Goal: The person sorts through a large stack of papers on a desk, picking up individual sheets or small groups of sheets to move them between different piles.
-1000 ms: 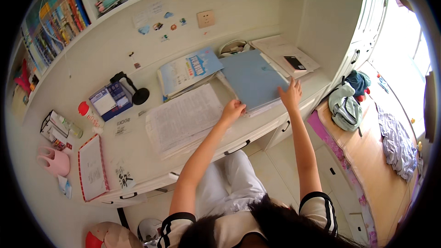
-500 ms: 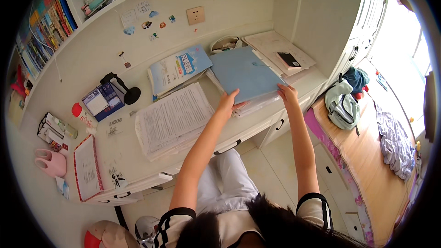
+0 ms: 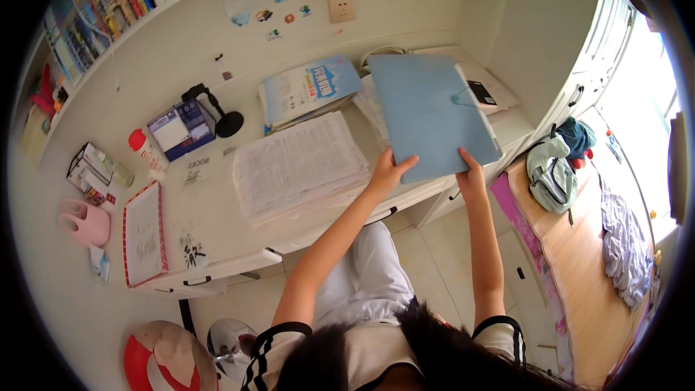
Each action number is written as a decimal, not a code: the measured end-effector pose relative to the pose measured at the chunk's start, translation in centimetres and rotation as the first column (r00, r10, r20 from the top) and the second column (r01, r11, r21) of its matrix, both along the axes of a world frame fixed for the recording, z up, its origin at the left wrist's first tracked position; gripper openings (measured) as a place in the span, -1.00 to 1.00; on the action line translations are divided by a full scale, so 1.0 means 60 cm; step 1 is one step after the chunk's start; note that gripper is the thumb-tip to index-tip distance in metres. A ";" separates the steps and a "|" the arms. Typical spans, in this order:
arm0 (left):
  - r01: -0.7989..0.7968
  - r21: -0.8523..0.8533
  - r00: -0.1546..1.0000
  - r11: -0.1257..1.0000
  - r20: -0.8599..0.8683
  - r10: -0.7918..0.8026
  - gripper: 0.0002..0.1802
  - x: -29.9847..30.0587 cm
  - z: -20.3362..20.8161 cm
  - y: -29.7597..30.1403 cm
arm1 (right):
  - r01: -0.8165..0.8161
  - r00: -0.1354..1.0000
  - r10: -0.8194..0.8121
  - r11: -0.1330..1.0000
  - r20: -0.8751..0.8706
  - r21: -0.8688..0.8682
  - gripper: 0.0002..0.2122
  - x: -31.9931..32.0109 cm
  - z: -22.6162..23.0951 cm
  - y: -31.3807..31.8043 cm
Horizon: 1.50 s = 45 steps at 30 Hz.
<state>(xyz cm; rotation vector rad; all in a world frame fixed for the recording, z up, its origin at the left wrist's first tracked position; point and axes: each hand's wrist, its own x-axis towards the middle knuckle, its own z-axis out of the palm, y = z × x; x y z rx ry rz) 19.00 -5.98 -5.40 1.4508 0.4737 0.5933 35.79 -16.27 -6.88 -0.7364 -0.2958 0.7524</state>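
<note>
Items about the worktop [image 3: 210, 203], counted.
Two hands [image 3: 390, 172] [image 3: 472, 174]; one blue folder [image 3: 431, 112]; one desk calendar [image 3: 179, 130]; one wall socket [image 3: 342, 9]; one backpack [image 3: 552, 177].

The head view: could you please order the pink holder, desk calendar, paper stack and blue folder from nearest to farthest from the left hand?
1. Blue folder: held in the left hand
2. Paper stack: just left of it
3. Desk calendar: farther left
4. Pink holder: far left

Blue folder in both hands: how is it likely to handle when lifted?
The blue folder is probably fairly stiff, since it looks flat though the left hand and right hand hold only its near edge. Its smooth-looking surface may be slightly slippery.
</note>
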 end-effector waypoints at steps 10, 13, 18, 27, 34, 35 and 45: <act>-0.330 -0.407 0.817 0.852 0.330 0.473 -0.34 -0.193 0.044 0.021 | -0.298 0.942 0.305 0.952 0.137 -0.070 -0.56 -0.177 0.047 0.035; -0.541 -0.311 0.724 0.781 0.300 0.621 -0.29 -0.296 0.018 -0.004 | -0.397 0.901 0.412 0.910 0.136 -0.125 -0.56 -0.265 0.026 0.068; -0.736 -0.204 0.625 0.646 0.162 0.763 -0.28 -0.502 0.019 0.004 | -0.655 0.755 0.656 0.753 -0.010 -0.067 -0.61 -0.448 0.018 0.103; -0.742 0.147 0.632 0.654 -0.172 0.756 -0.38 -0.834 0.065 0.108 | -0.902 0.392 0.914 0.404 0.102 -0.152 -0.62 -0.680 -0.049 0.164; -0.832 0.162 0.468 0.530 -0.308 0.828 -0.43 -0.843 -0.028 0.189 | -0.834 0.526 0.848 0.500 -0.063 -0.235 -0.57 -0.755 -0.132 0.188; -0.810 0.147 0.487 0.567 -0.369 0.792 -0.41 -0.834 -0.031 0.193 | -0.827 0.536 0.843 0.511 -0.054 -0.236 -0.57 -0.754 -0.132 0.183; -0.653 0.587 0.266 0.479 -0.414 0.871 -0.41 -0.795 -0.073 0.188 | -0.893 0.203 0.951 0.082 -0.234 -0.443 -0.77 -0.659 -0.068 0.154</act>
